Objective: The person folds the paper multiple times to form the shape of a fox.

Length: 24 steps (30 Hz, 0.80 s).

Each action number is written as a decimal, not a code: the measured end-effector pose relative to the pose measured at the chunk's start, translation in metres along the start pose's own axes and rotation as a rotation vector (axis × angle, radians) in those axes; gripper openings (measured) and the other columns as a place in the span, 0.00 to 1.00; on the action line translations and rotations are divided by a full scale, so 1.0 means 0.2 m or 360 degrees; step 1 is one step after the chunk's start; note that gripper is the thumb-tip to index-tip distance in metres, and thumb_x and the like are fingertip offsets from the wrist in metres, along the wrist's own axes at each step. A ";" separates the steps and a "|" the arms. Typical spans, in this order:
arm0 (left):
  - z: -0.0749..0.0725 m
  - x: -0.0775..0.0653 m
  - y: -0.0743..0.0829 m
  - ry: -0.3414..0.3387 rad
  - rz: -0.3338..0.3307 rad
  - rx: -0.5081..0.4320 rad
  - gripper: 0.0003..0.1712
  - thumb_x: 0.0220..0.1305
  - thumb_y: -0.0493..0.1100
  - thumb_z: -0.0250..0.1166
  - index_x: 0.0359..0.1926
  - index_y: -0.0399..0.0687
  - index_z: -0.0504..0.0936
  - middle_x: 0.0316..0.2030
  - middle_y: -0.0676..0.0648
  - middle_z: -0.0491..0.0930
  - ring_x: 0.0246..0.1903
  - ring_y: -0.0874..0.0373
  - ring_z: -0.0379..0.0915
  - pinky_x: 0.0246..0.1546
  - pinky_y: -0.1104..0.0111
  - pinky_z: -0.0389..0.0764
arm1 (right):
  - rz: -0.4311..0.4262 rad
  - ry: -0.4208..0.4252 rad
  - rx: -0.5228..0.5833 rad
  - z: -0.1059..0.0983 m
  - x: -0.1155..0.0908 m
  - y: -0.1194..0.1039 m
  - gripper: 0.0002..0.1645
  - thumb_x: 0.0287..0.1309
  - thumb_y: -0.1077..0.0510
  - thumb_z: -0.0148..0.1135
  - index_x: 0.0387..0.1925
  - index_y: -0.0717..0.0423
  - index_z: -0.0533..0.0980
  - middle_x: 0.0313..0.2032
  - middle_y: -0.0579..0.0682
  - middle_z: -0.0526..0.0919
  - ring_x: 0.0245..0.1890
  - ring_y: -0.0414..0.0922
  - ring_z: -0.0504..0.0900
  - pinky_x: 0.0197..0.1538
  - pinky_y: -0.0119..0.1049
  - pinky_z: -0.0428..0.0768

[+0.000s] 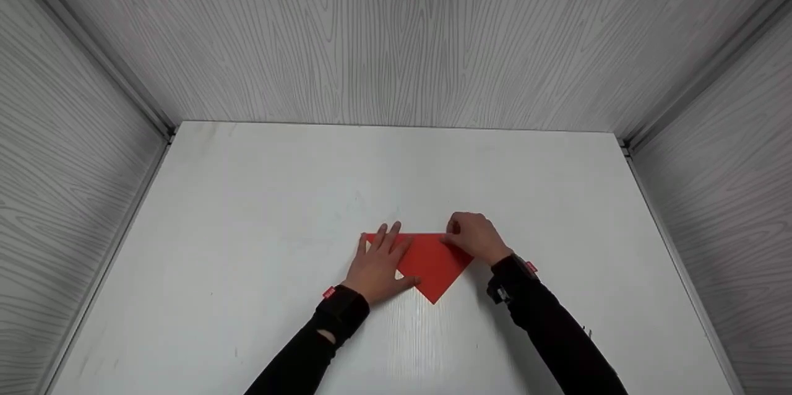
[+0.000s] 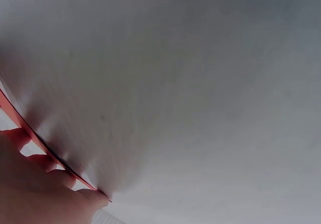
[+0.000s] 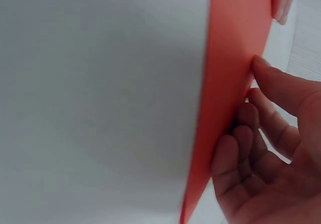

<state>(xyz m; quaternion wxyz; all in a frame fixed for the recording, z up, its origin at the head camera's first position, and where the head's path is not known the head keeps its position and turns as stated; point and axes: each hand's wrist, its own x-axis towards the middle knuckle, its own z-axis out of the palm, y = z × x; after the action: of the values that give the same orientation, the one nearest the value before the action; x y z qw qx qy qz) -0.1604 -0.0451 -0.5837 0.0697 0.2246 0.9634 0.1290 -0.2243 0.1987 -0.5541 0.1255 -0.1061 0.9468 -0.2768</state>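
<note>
A sheet of red paper [image 1: 435, 264] lies on the white table in front of me, folded to a triangle with a straight far edge and one corner toward me. My left hand [image 1: 376, 270] rests on its left part with fingers spread and nearly straight; the fingertips reach the far edge. At the far edge on the right, my right hand [image 1: 475, 236] pinches the paper between thumb and curled fingers. The right wrist view shows that thumb [image 3: 273, 81] at the paper's edge. In the left wrist view, only a thin strip of paper [image 2: 45, 146] shows beside the left hand.
The white tabletop [image 1: 278, 184] spreads out around the paper. A grey wood-grain panel [image 1: 396, 36] stands behind it, with similar panels on the left [image 1: 68, 153] and right [image 1: 724, 153]. Black bands [image 1: 343, 310] circle both wrists.
</note>
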 end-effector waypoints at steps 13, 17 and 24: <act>0.00 0.00 0.01 -0.0021 -0.0016 -0.0021 0.51 0.65 0.71 0.63 0.81 0.55 0.59 0.81 0.43 0.50 0.80 0.42 0.42 0.75 0.39 0.48 | 0.0012 -0.0019 -0.0306 -0.10 -0.08 0.04 0.21 0.56 0.50 0.79 0.41 0.59 0.78 0.37 0.55 0.78 0.38 0.53 0.78 0.45 0.49 0.80; 0.00 0.00 0.01 0.0001 -0.0010 -0.0049 0.50 0.66 0.70 0.63 0.81 0.54 0.60 0.81 0.42 0.51 0.80 0.41 0.43 0.75 0.38 0.48 | 0.0033 -0.0074 -0.0377 -0.11 -0.05 0.04 0.21 0.54 0.47 0.80 0.38 0.57 0.80 0.33 0.52 0.78 0.35 0.50 0.77 0.42 0.50 0.78; 0.00 0.00 0.01 -0.0004 -0.0021 -0.0016 0.52 0.65 0.70 0.65 0.81 0.54 0.59 0.81 0.42 0.51 0.80 0.41 0.43 0.74 0.38 0.50 | -0.0050 -0.0088 -0.0270 -0.12 -0.01 0.07 0.13 0.59 0.50 0.76 0.36 0.55 0.84 0.33 0.49 0.79 0.36 0.47 0.77 0.41 0.46 0.77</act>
<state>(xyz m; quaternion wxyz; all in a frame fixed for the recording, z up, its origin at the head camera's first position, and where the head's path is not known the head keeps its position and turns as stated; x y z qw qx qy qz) -0.1606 -0.0436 -0.5836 0.0727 0.2181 0.9641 0.1331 -0.2321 0.2235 -0.5418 0.1378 -0.1388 0.9612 -0.1945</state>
